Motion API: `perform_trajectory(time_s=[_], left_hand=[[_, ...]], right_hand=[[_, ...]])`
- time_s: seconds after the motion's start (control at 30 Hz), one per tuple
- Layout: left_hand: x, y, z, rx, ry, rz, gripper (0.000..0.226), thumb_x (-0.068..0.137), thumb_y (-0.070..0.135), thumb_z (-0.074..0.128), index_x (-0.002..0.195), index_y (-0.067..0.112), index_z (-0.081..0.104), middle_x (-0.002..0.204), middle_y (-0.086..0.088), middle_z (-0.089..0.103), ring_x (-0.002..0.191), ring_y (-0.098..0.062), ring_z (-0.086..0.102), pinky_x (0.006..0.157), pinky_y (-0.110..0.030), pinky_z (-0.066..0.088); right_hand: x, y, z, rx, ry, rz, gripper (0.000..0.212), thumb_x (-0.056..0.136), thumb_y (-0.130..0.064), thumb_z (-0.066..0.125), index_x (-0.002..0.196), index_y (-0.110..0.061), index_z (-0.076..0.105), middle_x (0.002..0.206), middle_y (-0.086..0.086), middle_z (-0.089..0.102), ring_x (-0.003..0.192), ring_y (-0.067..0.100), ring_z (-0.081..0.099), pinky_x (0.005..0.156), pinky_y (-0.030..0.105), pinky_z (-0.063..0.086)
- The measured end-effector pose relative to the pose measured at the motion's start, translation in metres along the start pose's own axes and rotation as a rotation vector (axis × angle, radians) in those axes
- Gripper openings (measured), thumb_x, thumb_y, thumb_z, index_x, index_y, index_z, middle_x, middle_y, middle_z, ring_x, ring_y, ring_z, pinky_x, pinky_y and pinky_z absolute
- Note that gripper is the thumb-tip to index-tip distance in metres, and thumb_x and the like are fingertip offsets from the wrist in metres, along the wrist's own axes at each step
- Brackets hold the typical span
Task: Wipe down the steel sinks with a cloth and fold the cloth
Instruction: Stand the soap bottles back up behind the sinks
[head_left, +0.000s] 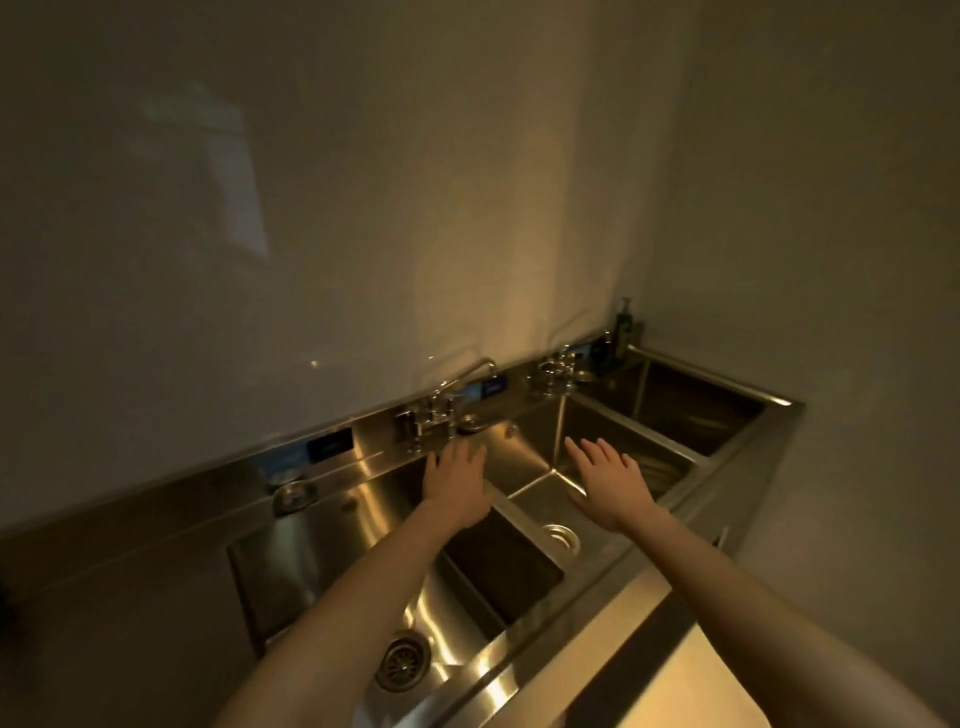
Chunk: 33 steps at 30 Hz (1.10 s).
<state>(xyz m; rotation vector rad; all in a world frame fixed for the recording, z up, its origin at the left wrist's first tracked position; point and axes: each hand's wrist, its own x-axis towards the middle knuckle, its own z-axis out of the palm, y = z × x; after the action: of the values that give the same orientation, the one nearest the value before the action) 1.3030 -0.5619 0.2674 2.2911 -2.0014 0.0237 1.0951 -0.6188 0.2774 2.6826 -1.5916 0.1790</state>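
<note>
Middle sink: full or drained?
Empty. The middle sink shows a bare steel floor and an uncovered drain; no standing water visible.

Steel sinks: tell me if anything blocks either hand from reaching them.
Nothing visible does. The left hand and right hand hover open right over the steel sinks; the faucet sits just beyond the left hand. No cloth shows.

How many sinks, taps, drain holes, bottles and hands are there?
Sinks: 3, the left sink, middle sink and right sink
Taps: 2, the left tap and right tap
Drain holes: 2 showing, the left drain hole and middle drain hole
Bottles: 1, the bottle in the corner
Hands: 2, the left hand and right hand
Total: 10
</note>
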Motion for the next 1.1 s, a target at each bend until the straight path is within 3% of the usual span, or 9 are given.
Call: perform_trajectory(time_s=[0.4, 0.6, 0.83, 1.1], left_hand=[[0.102, 0.179, 0.017, -0.01, -0.046, 0.177, 0.067, 0.094, 0.042, 0.045, 0.151, 0.019, 0.015, 0.156, -0.009, 0.018, 0.143, -0.028, 0.017, 0.116, -0.045, 0.016], [0.182, 0.231, 0.028, -0.022, -0.053, 0.225, 0.065, 0.095, 0.038, 0.046, 0.15, 0.018, 0.019, 0.153, -0.009, 0.025, 0.136, -0.026, 0.032, 0.108, -0.04, 0.032], [0.289, 0.283, 0.032, -0.034, -0.033, 0.241, 0.061, 0.094, 0.036, 0.045, 0.148, 0.017, 0.025, 0.146, -0.008, 0.037, 0.131, -0.026, 0.038, 0.105, -0.038, 0.034], [0.363, 0.343, 0.075, -0.044, -0.026, 0.261, 0.063, 0.094, 0.038, 0.045, 0.149, 0.018, 0.023, 0.151, -0.007, 0.03, 0.138, -0.025, 0.029, 0.111, -0.038, 0.026]], right_hand=[[-0.011, 0.185, -0.003, -0.03, 0.0, 0.187, 0.07, 0.095, -0.041, 0.047, 0.152, -0.022, 0.01, 0.155, 0.005, 0.022, 0.144, 0.022, 0.018, 0.115, 0.046, 0.019], [0.04, 0.257, -0.005, -0.085, 0.007, 0.154, 0.064, 0.097, -0.037, 0.044, 0.151, -0.019, 0.014, 0.154, 0.005, 0.025, 0.142, 0.021, 0.023, 0.113, 0.041, 0.023], [0.126, 0.342, -0.015, -0.112, 0.016, 0.14, 0.063, 0.097, -0.036, 0.044, 0.151, -0.019, 0.016, 0.155, 0.007, 0.023, 0.143, 0.023, 0.021, 0.114, 0.04, 0.023], [0.179, 0.414, 0.018, -0.017, 0.001, 0.144, 0.061, 0.098, -0.032, 0.043, 0.151, -0.021, 0.016, 0.157, 0.004, 0.018, 0.144, 0.022, 0.017, 0.116, 0.041, 0.019]])
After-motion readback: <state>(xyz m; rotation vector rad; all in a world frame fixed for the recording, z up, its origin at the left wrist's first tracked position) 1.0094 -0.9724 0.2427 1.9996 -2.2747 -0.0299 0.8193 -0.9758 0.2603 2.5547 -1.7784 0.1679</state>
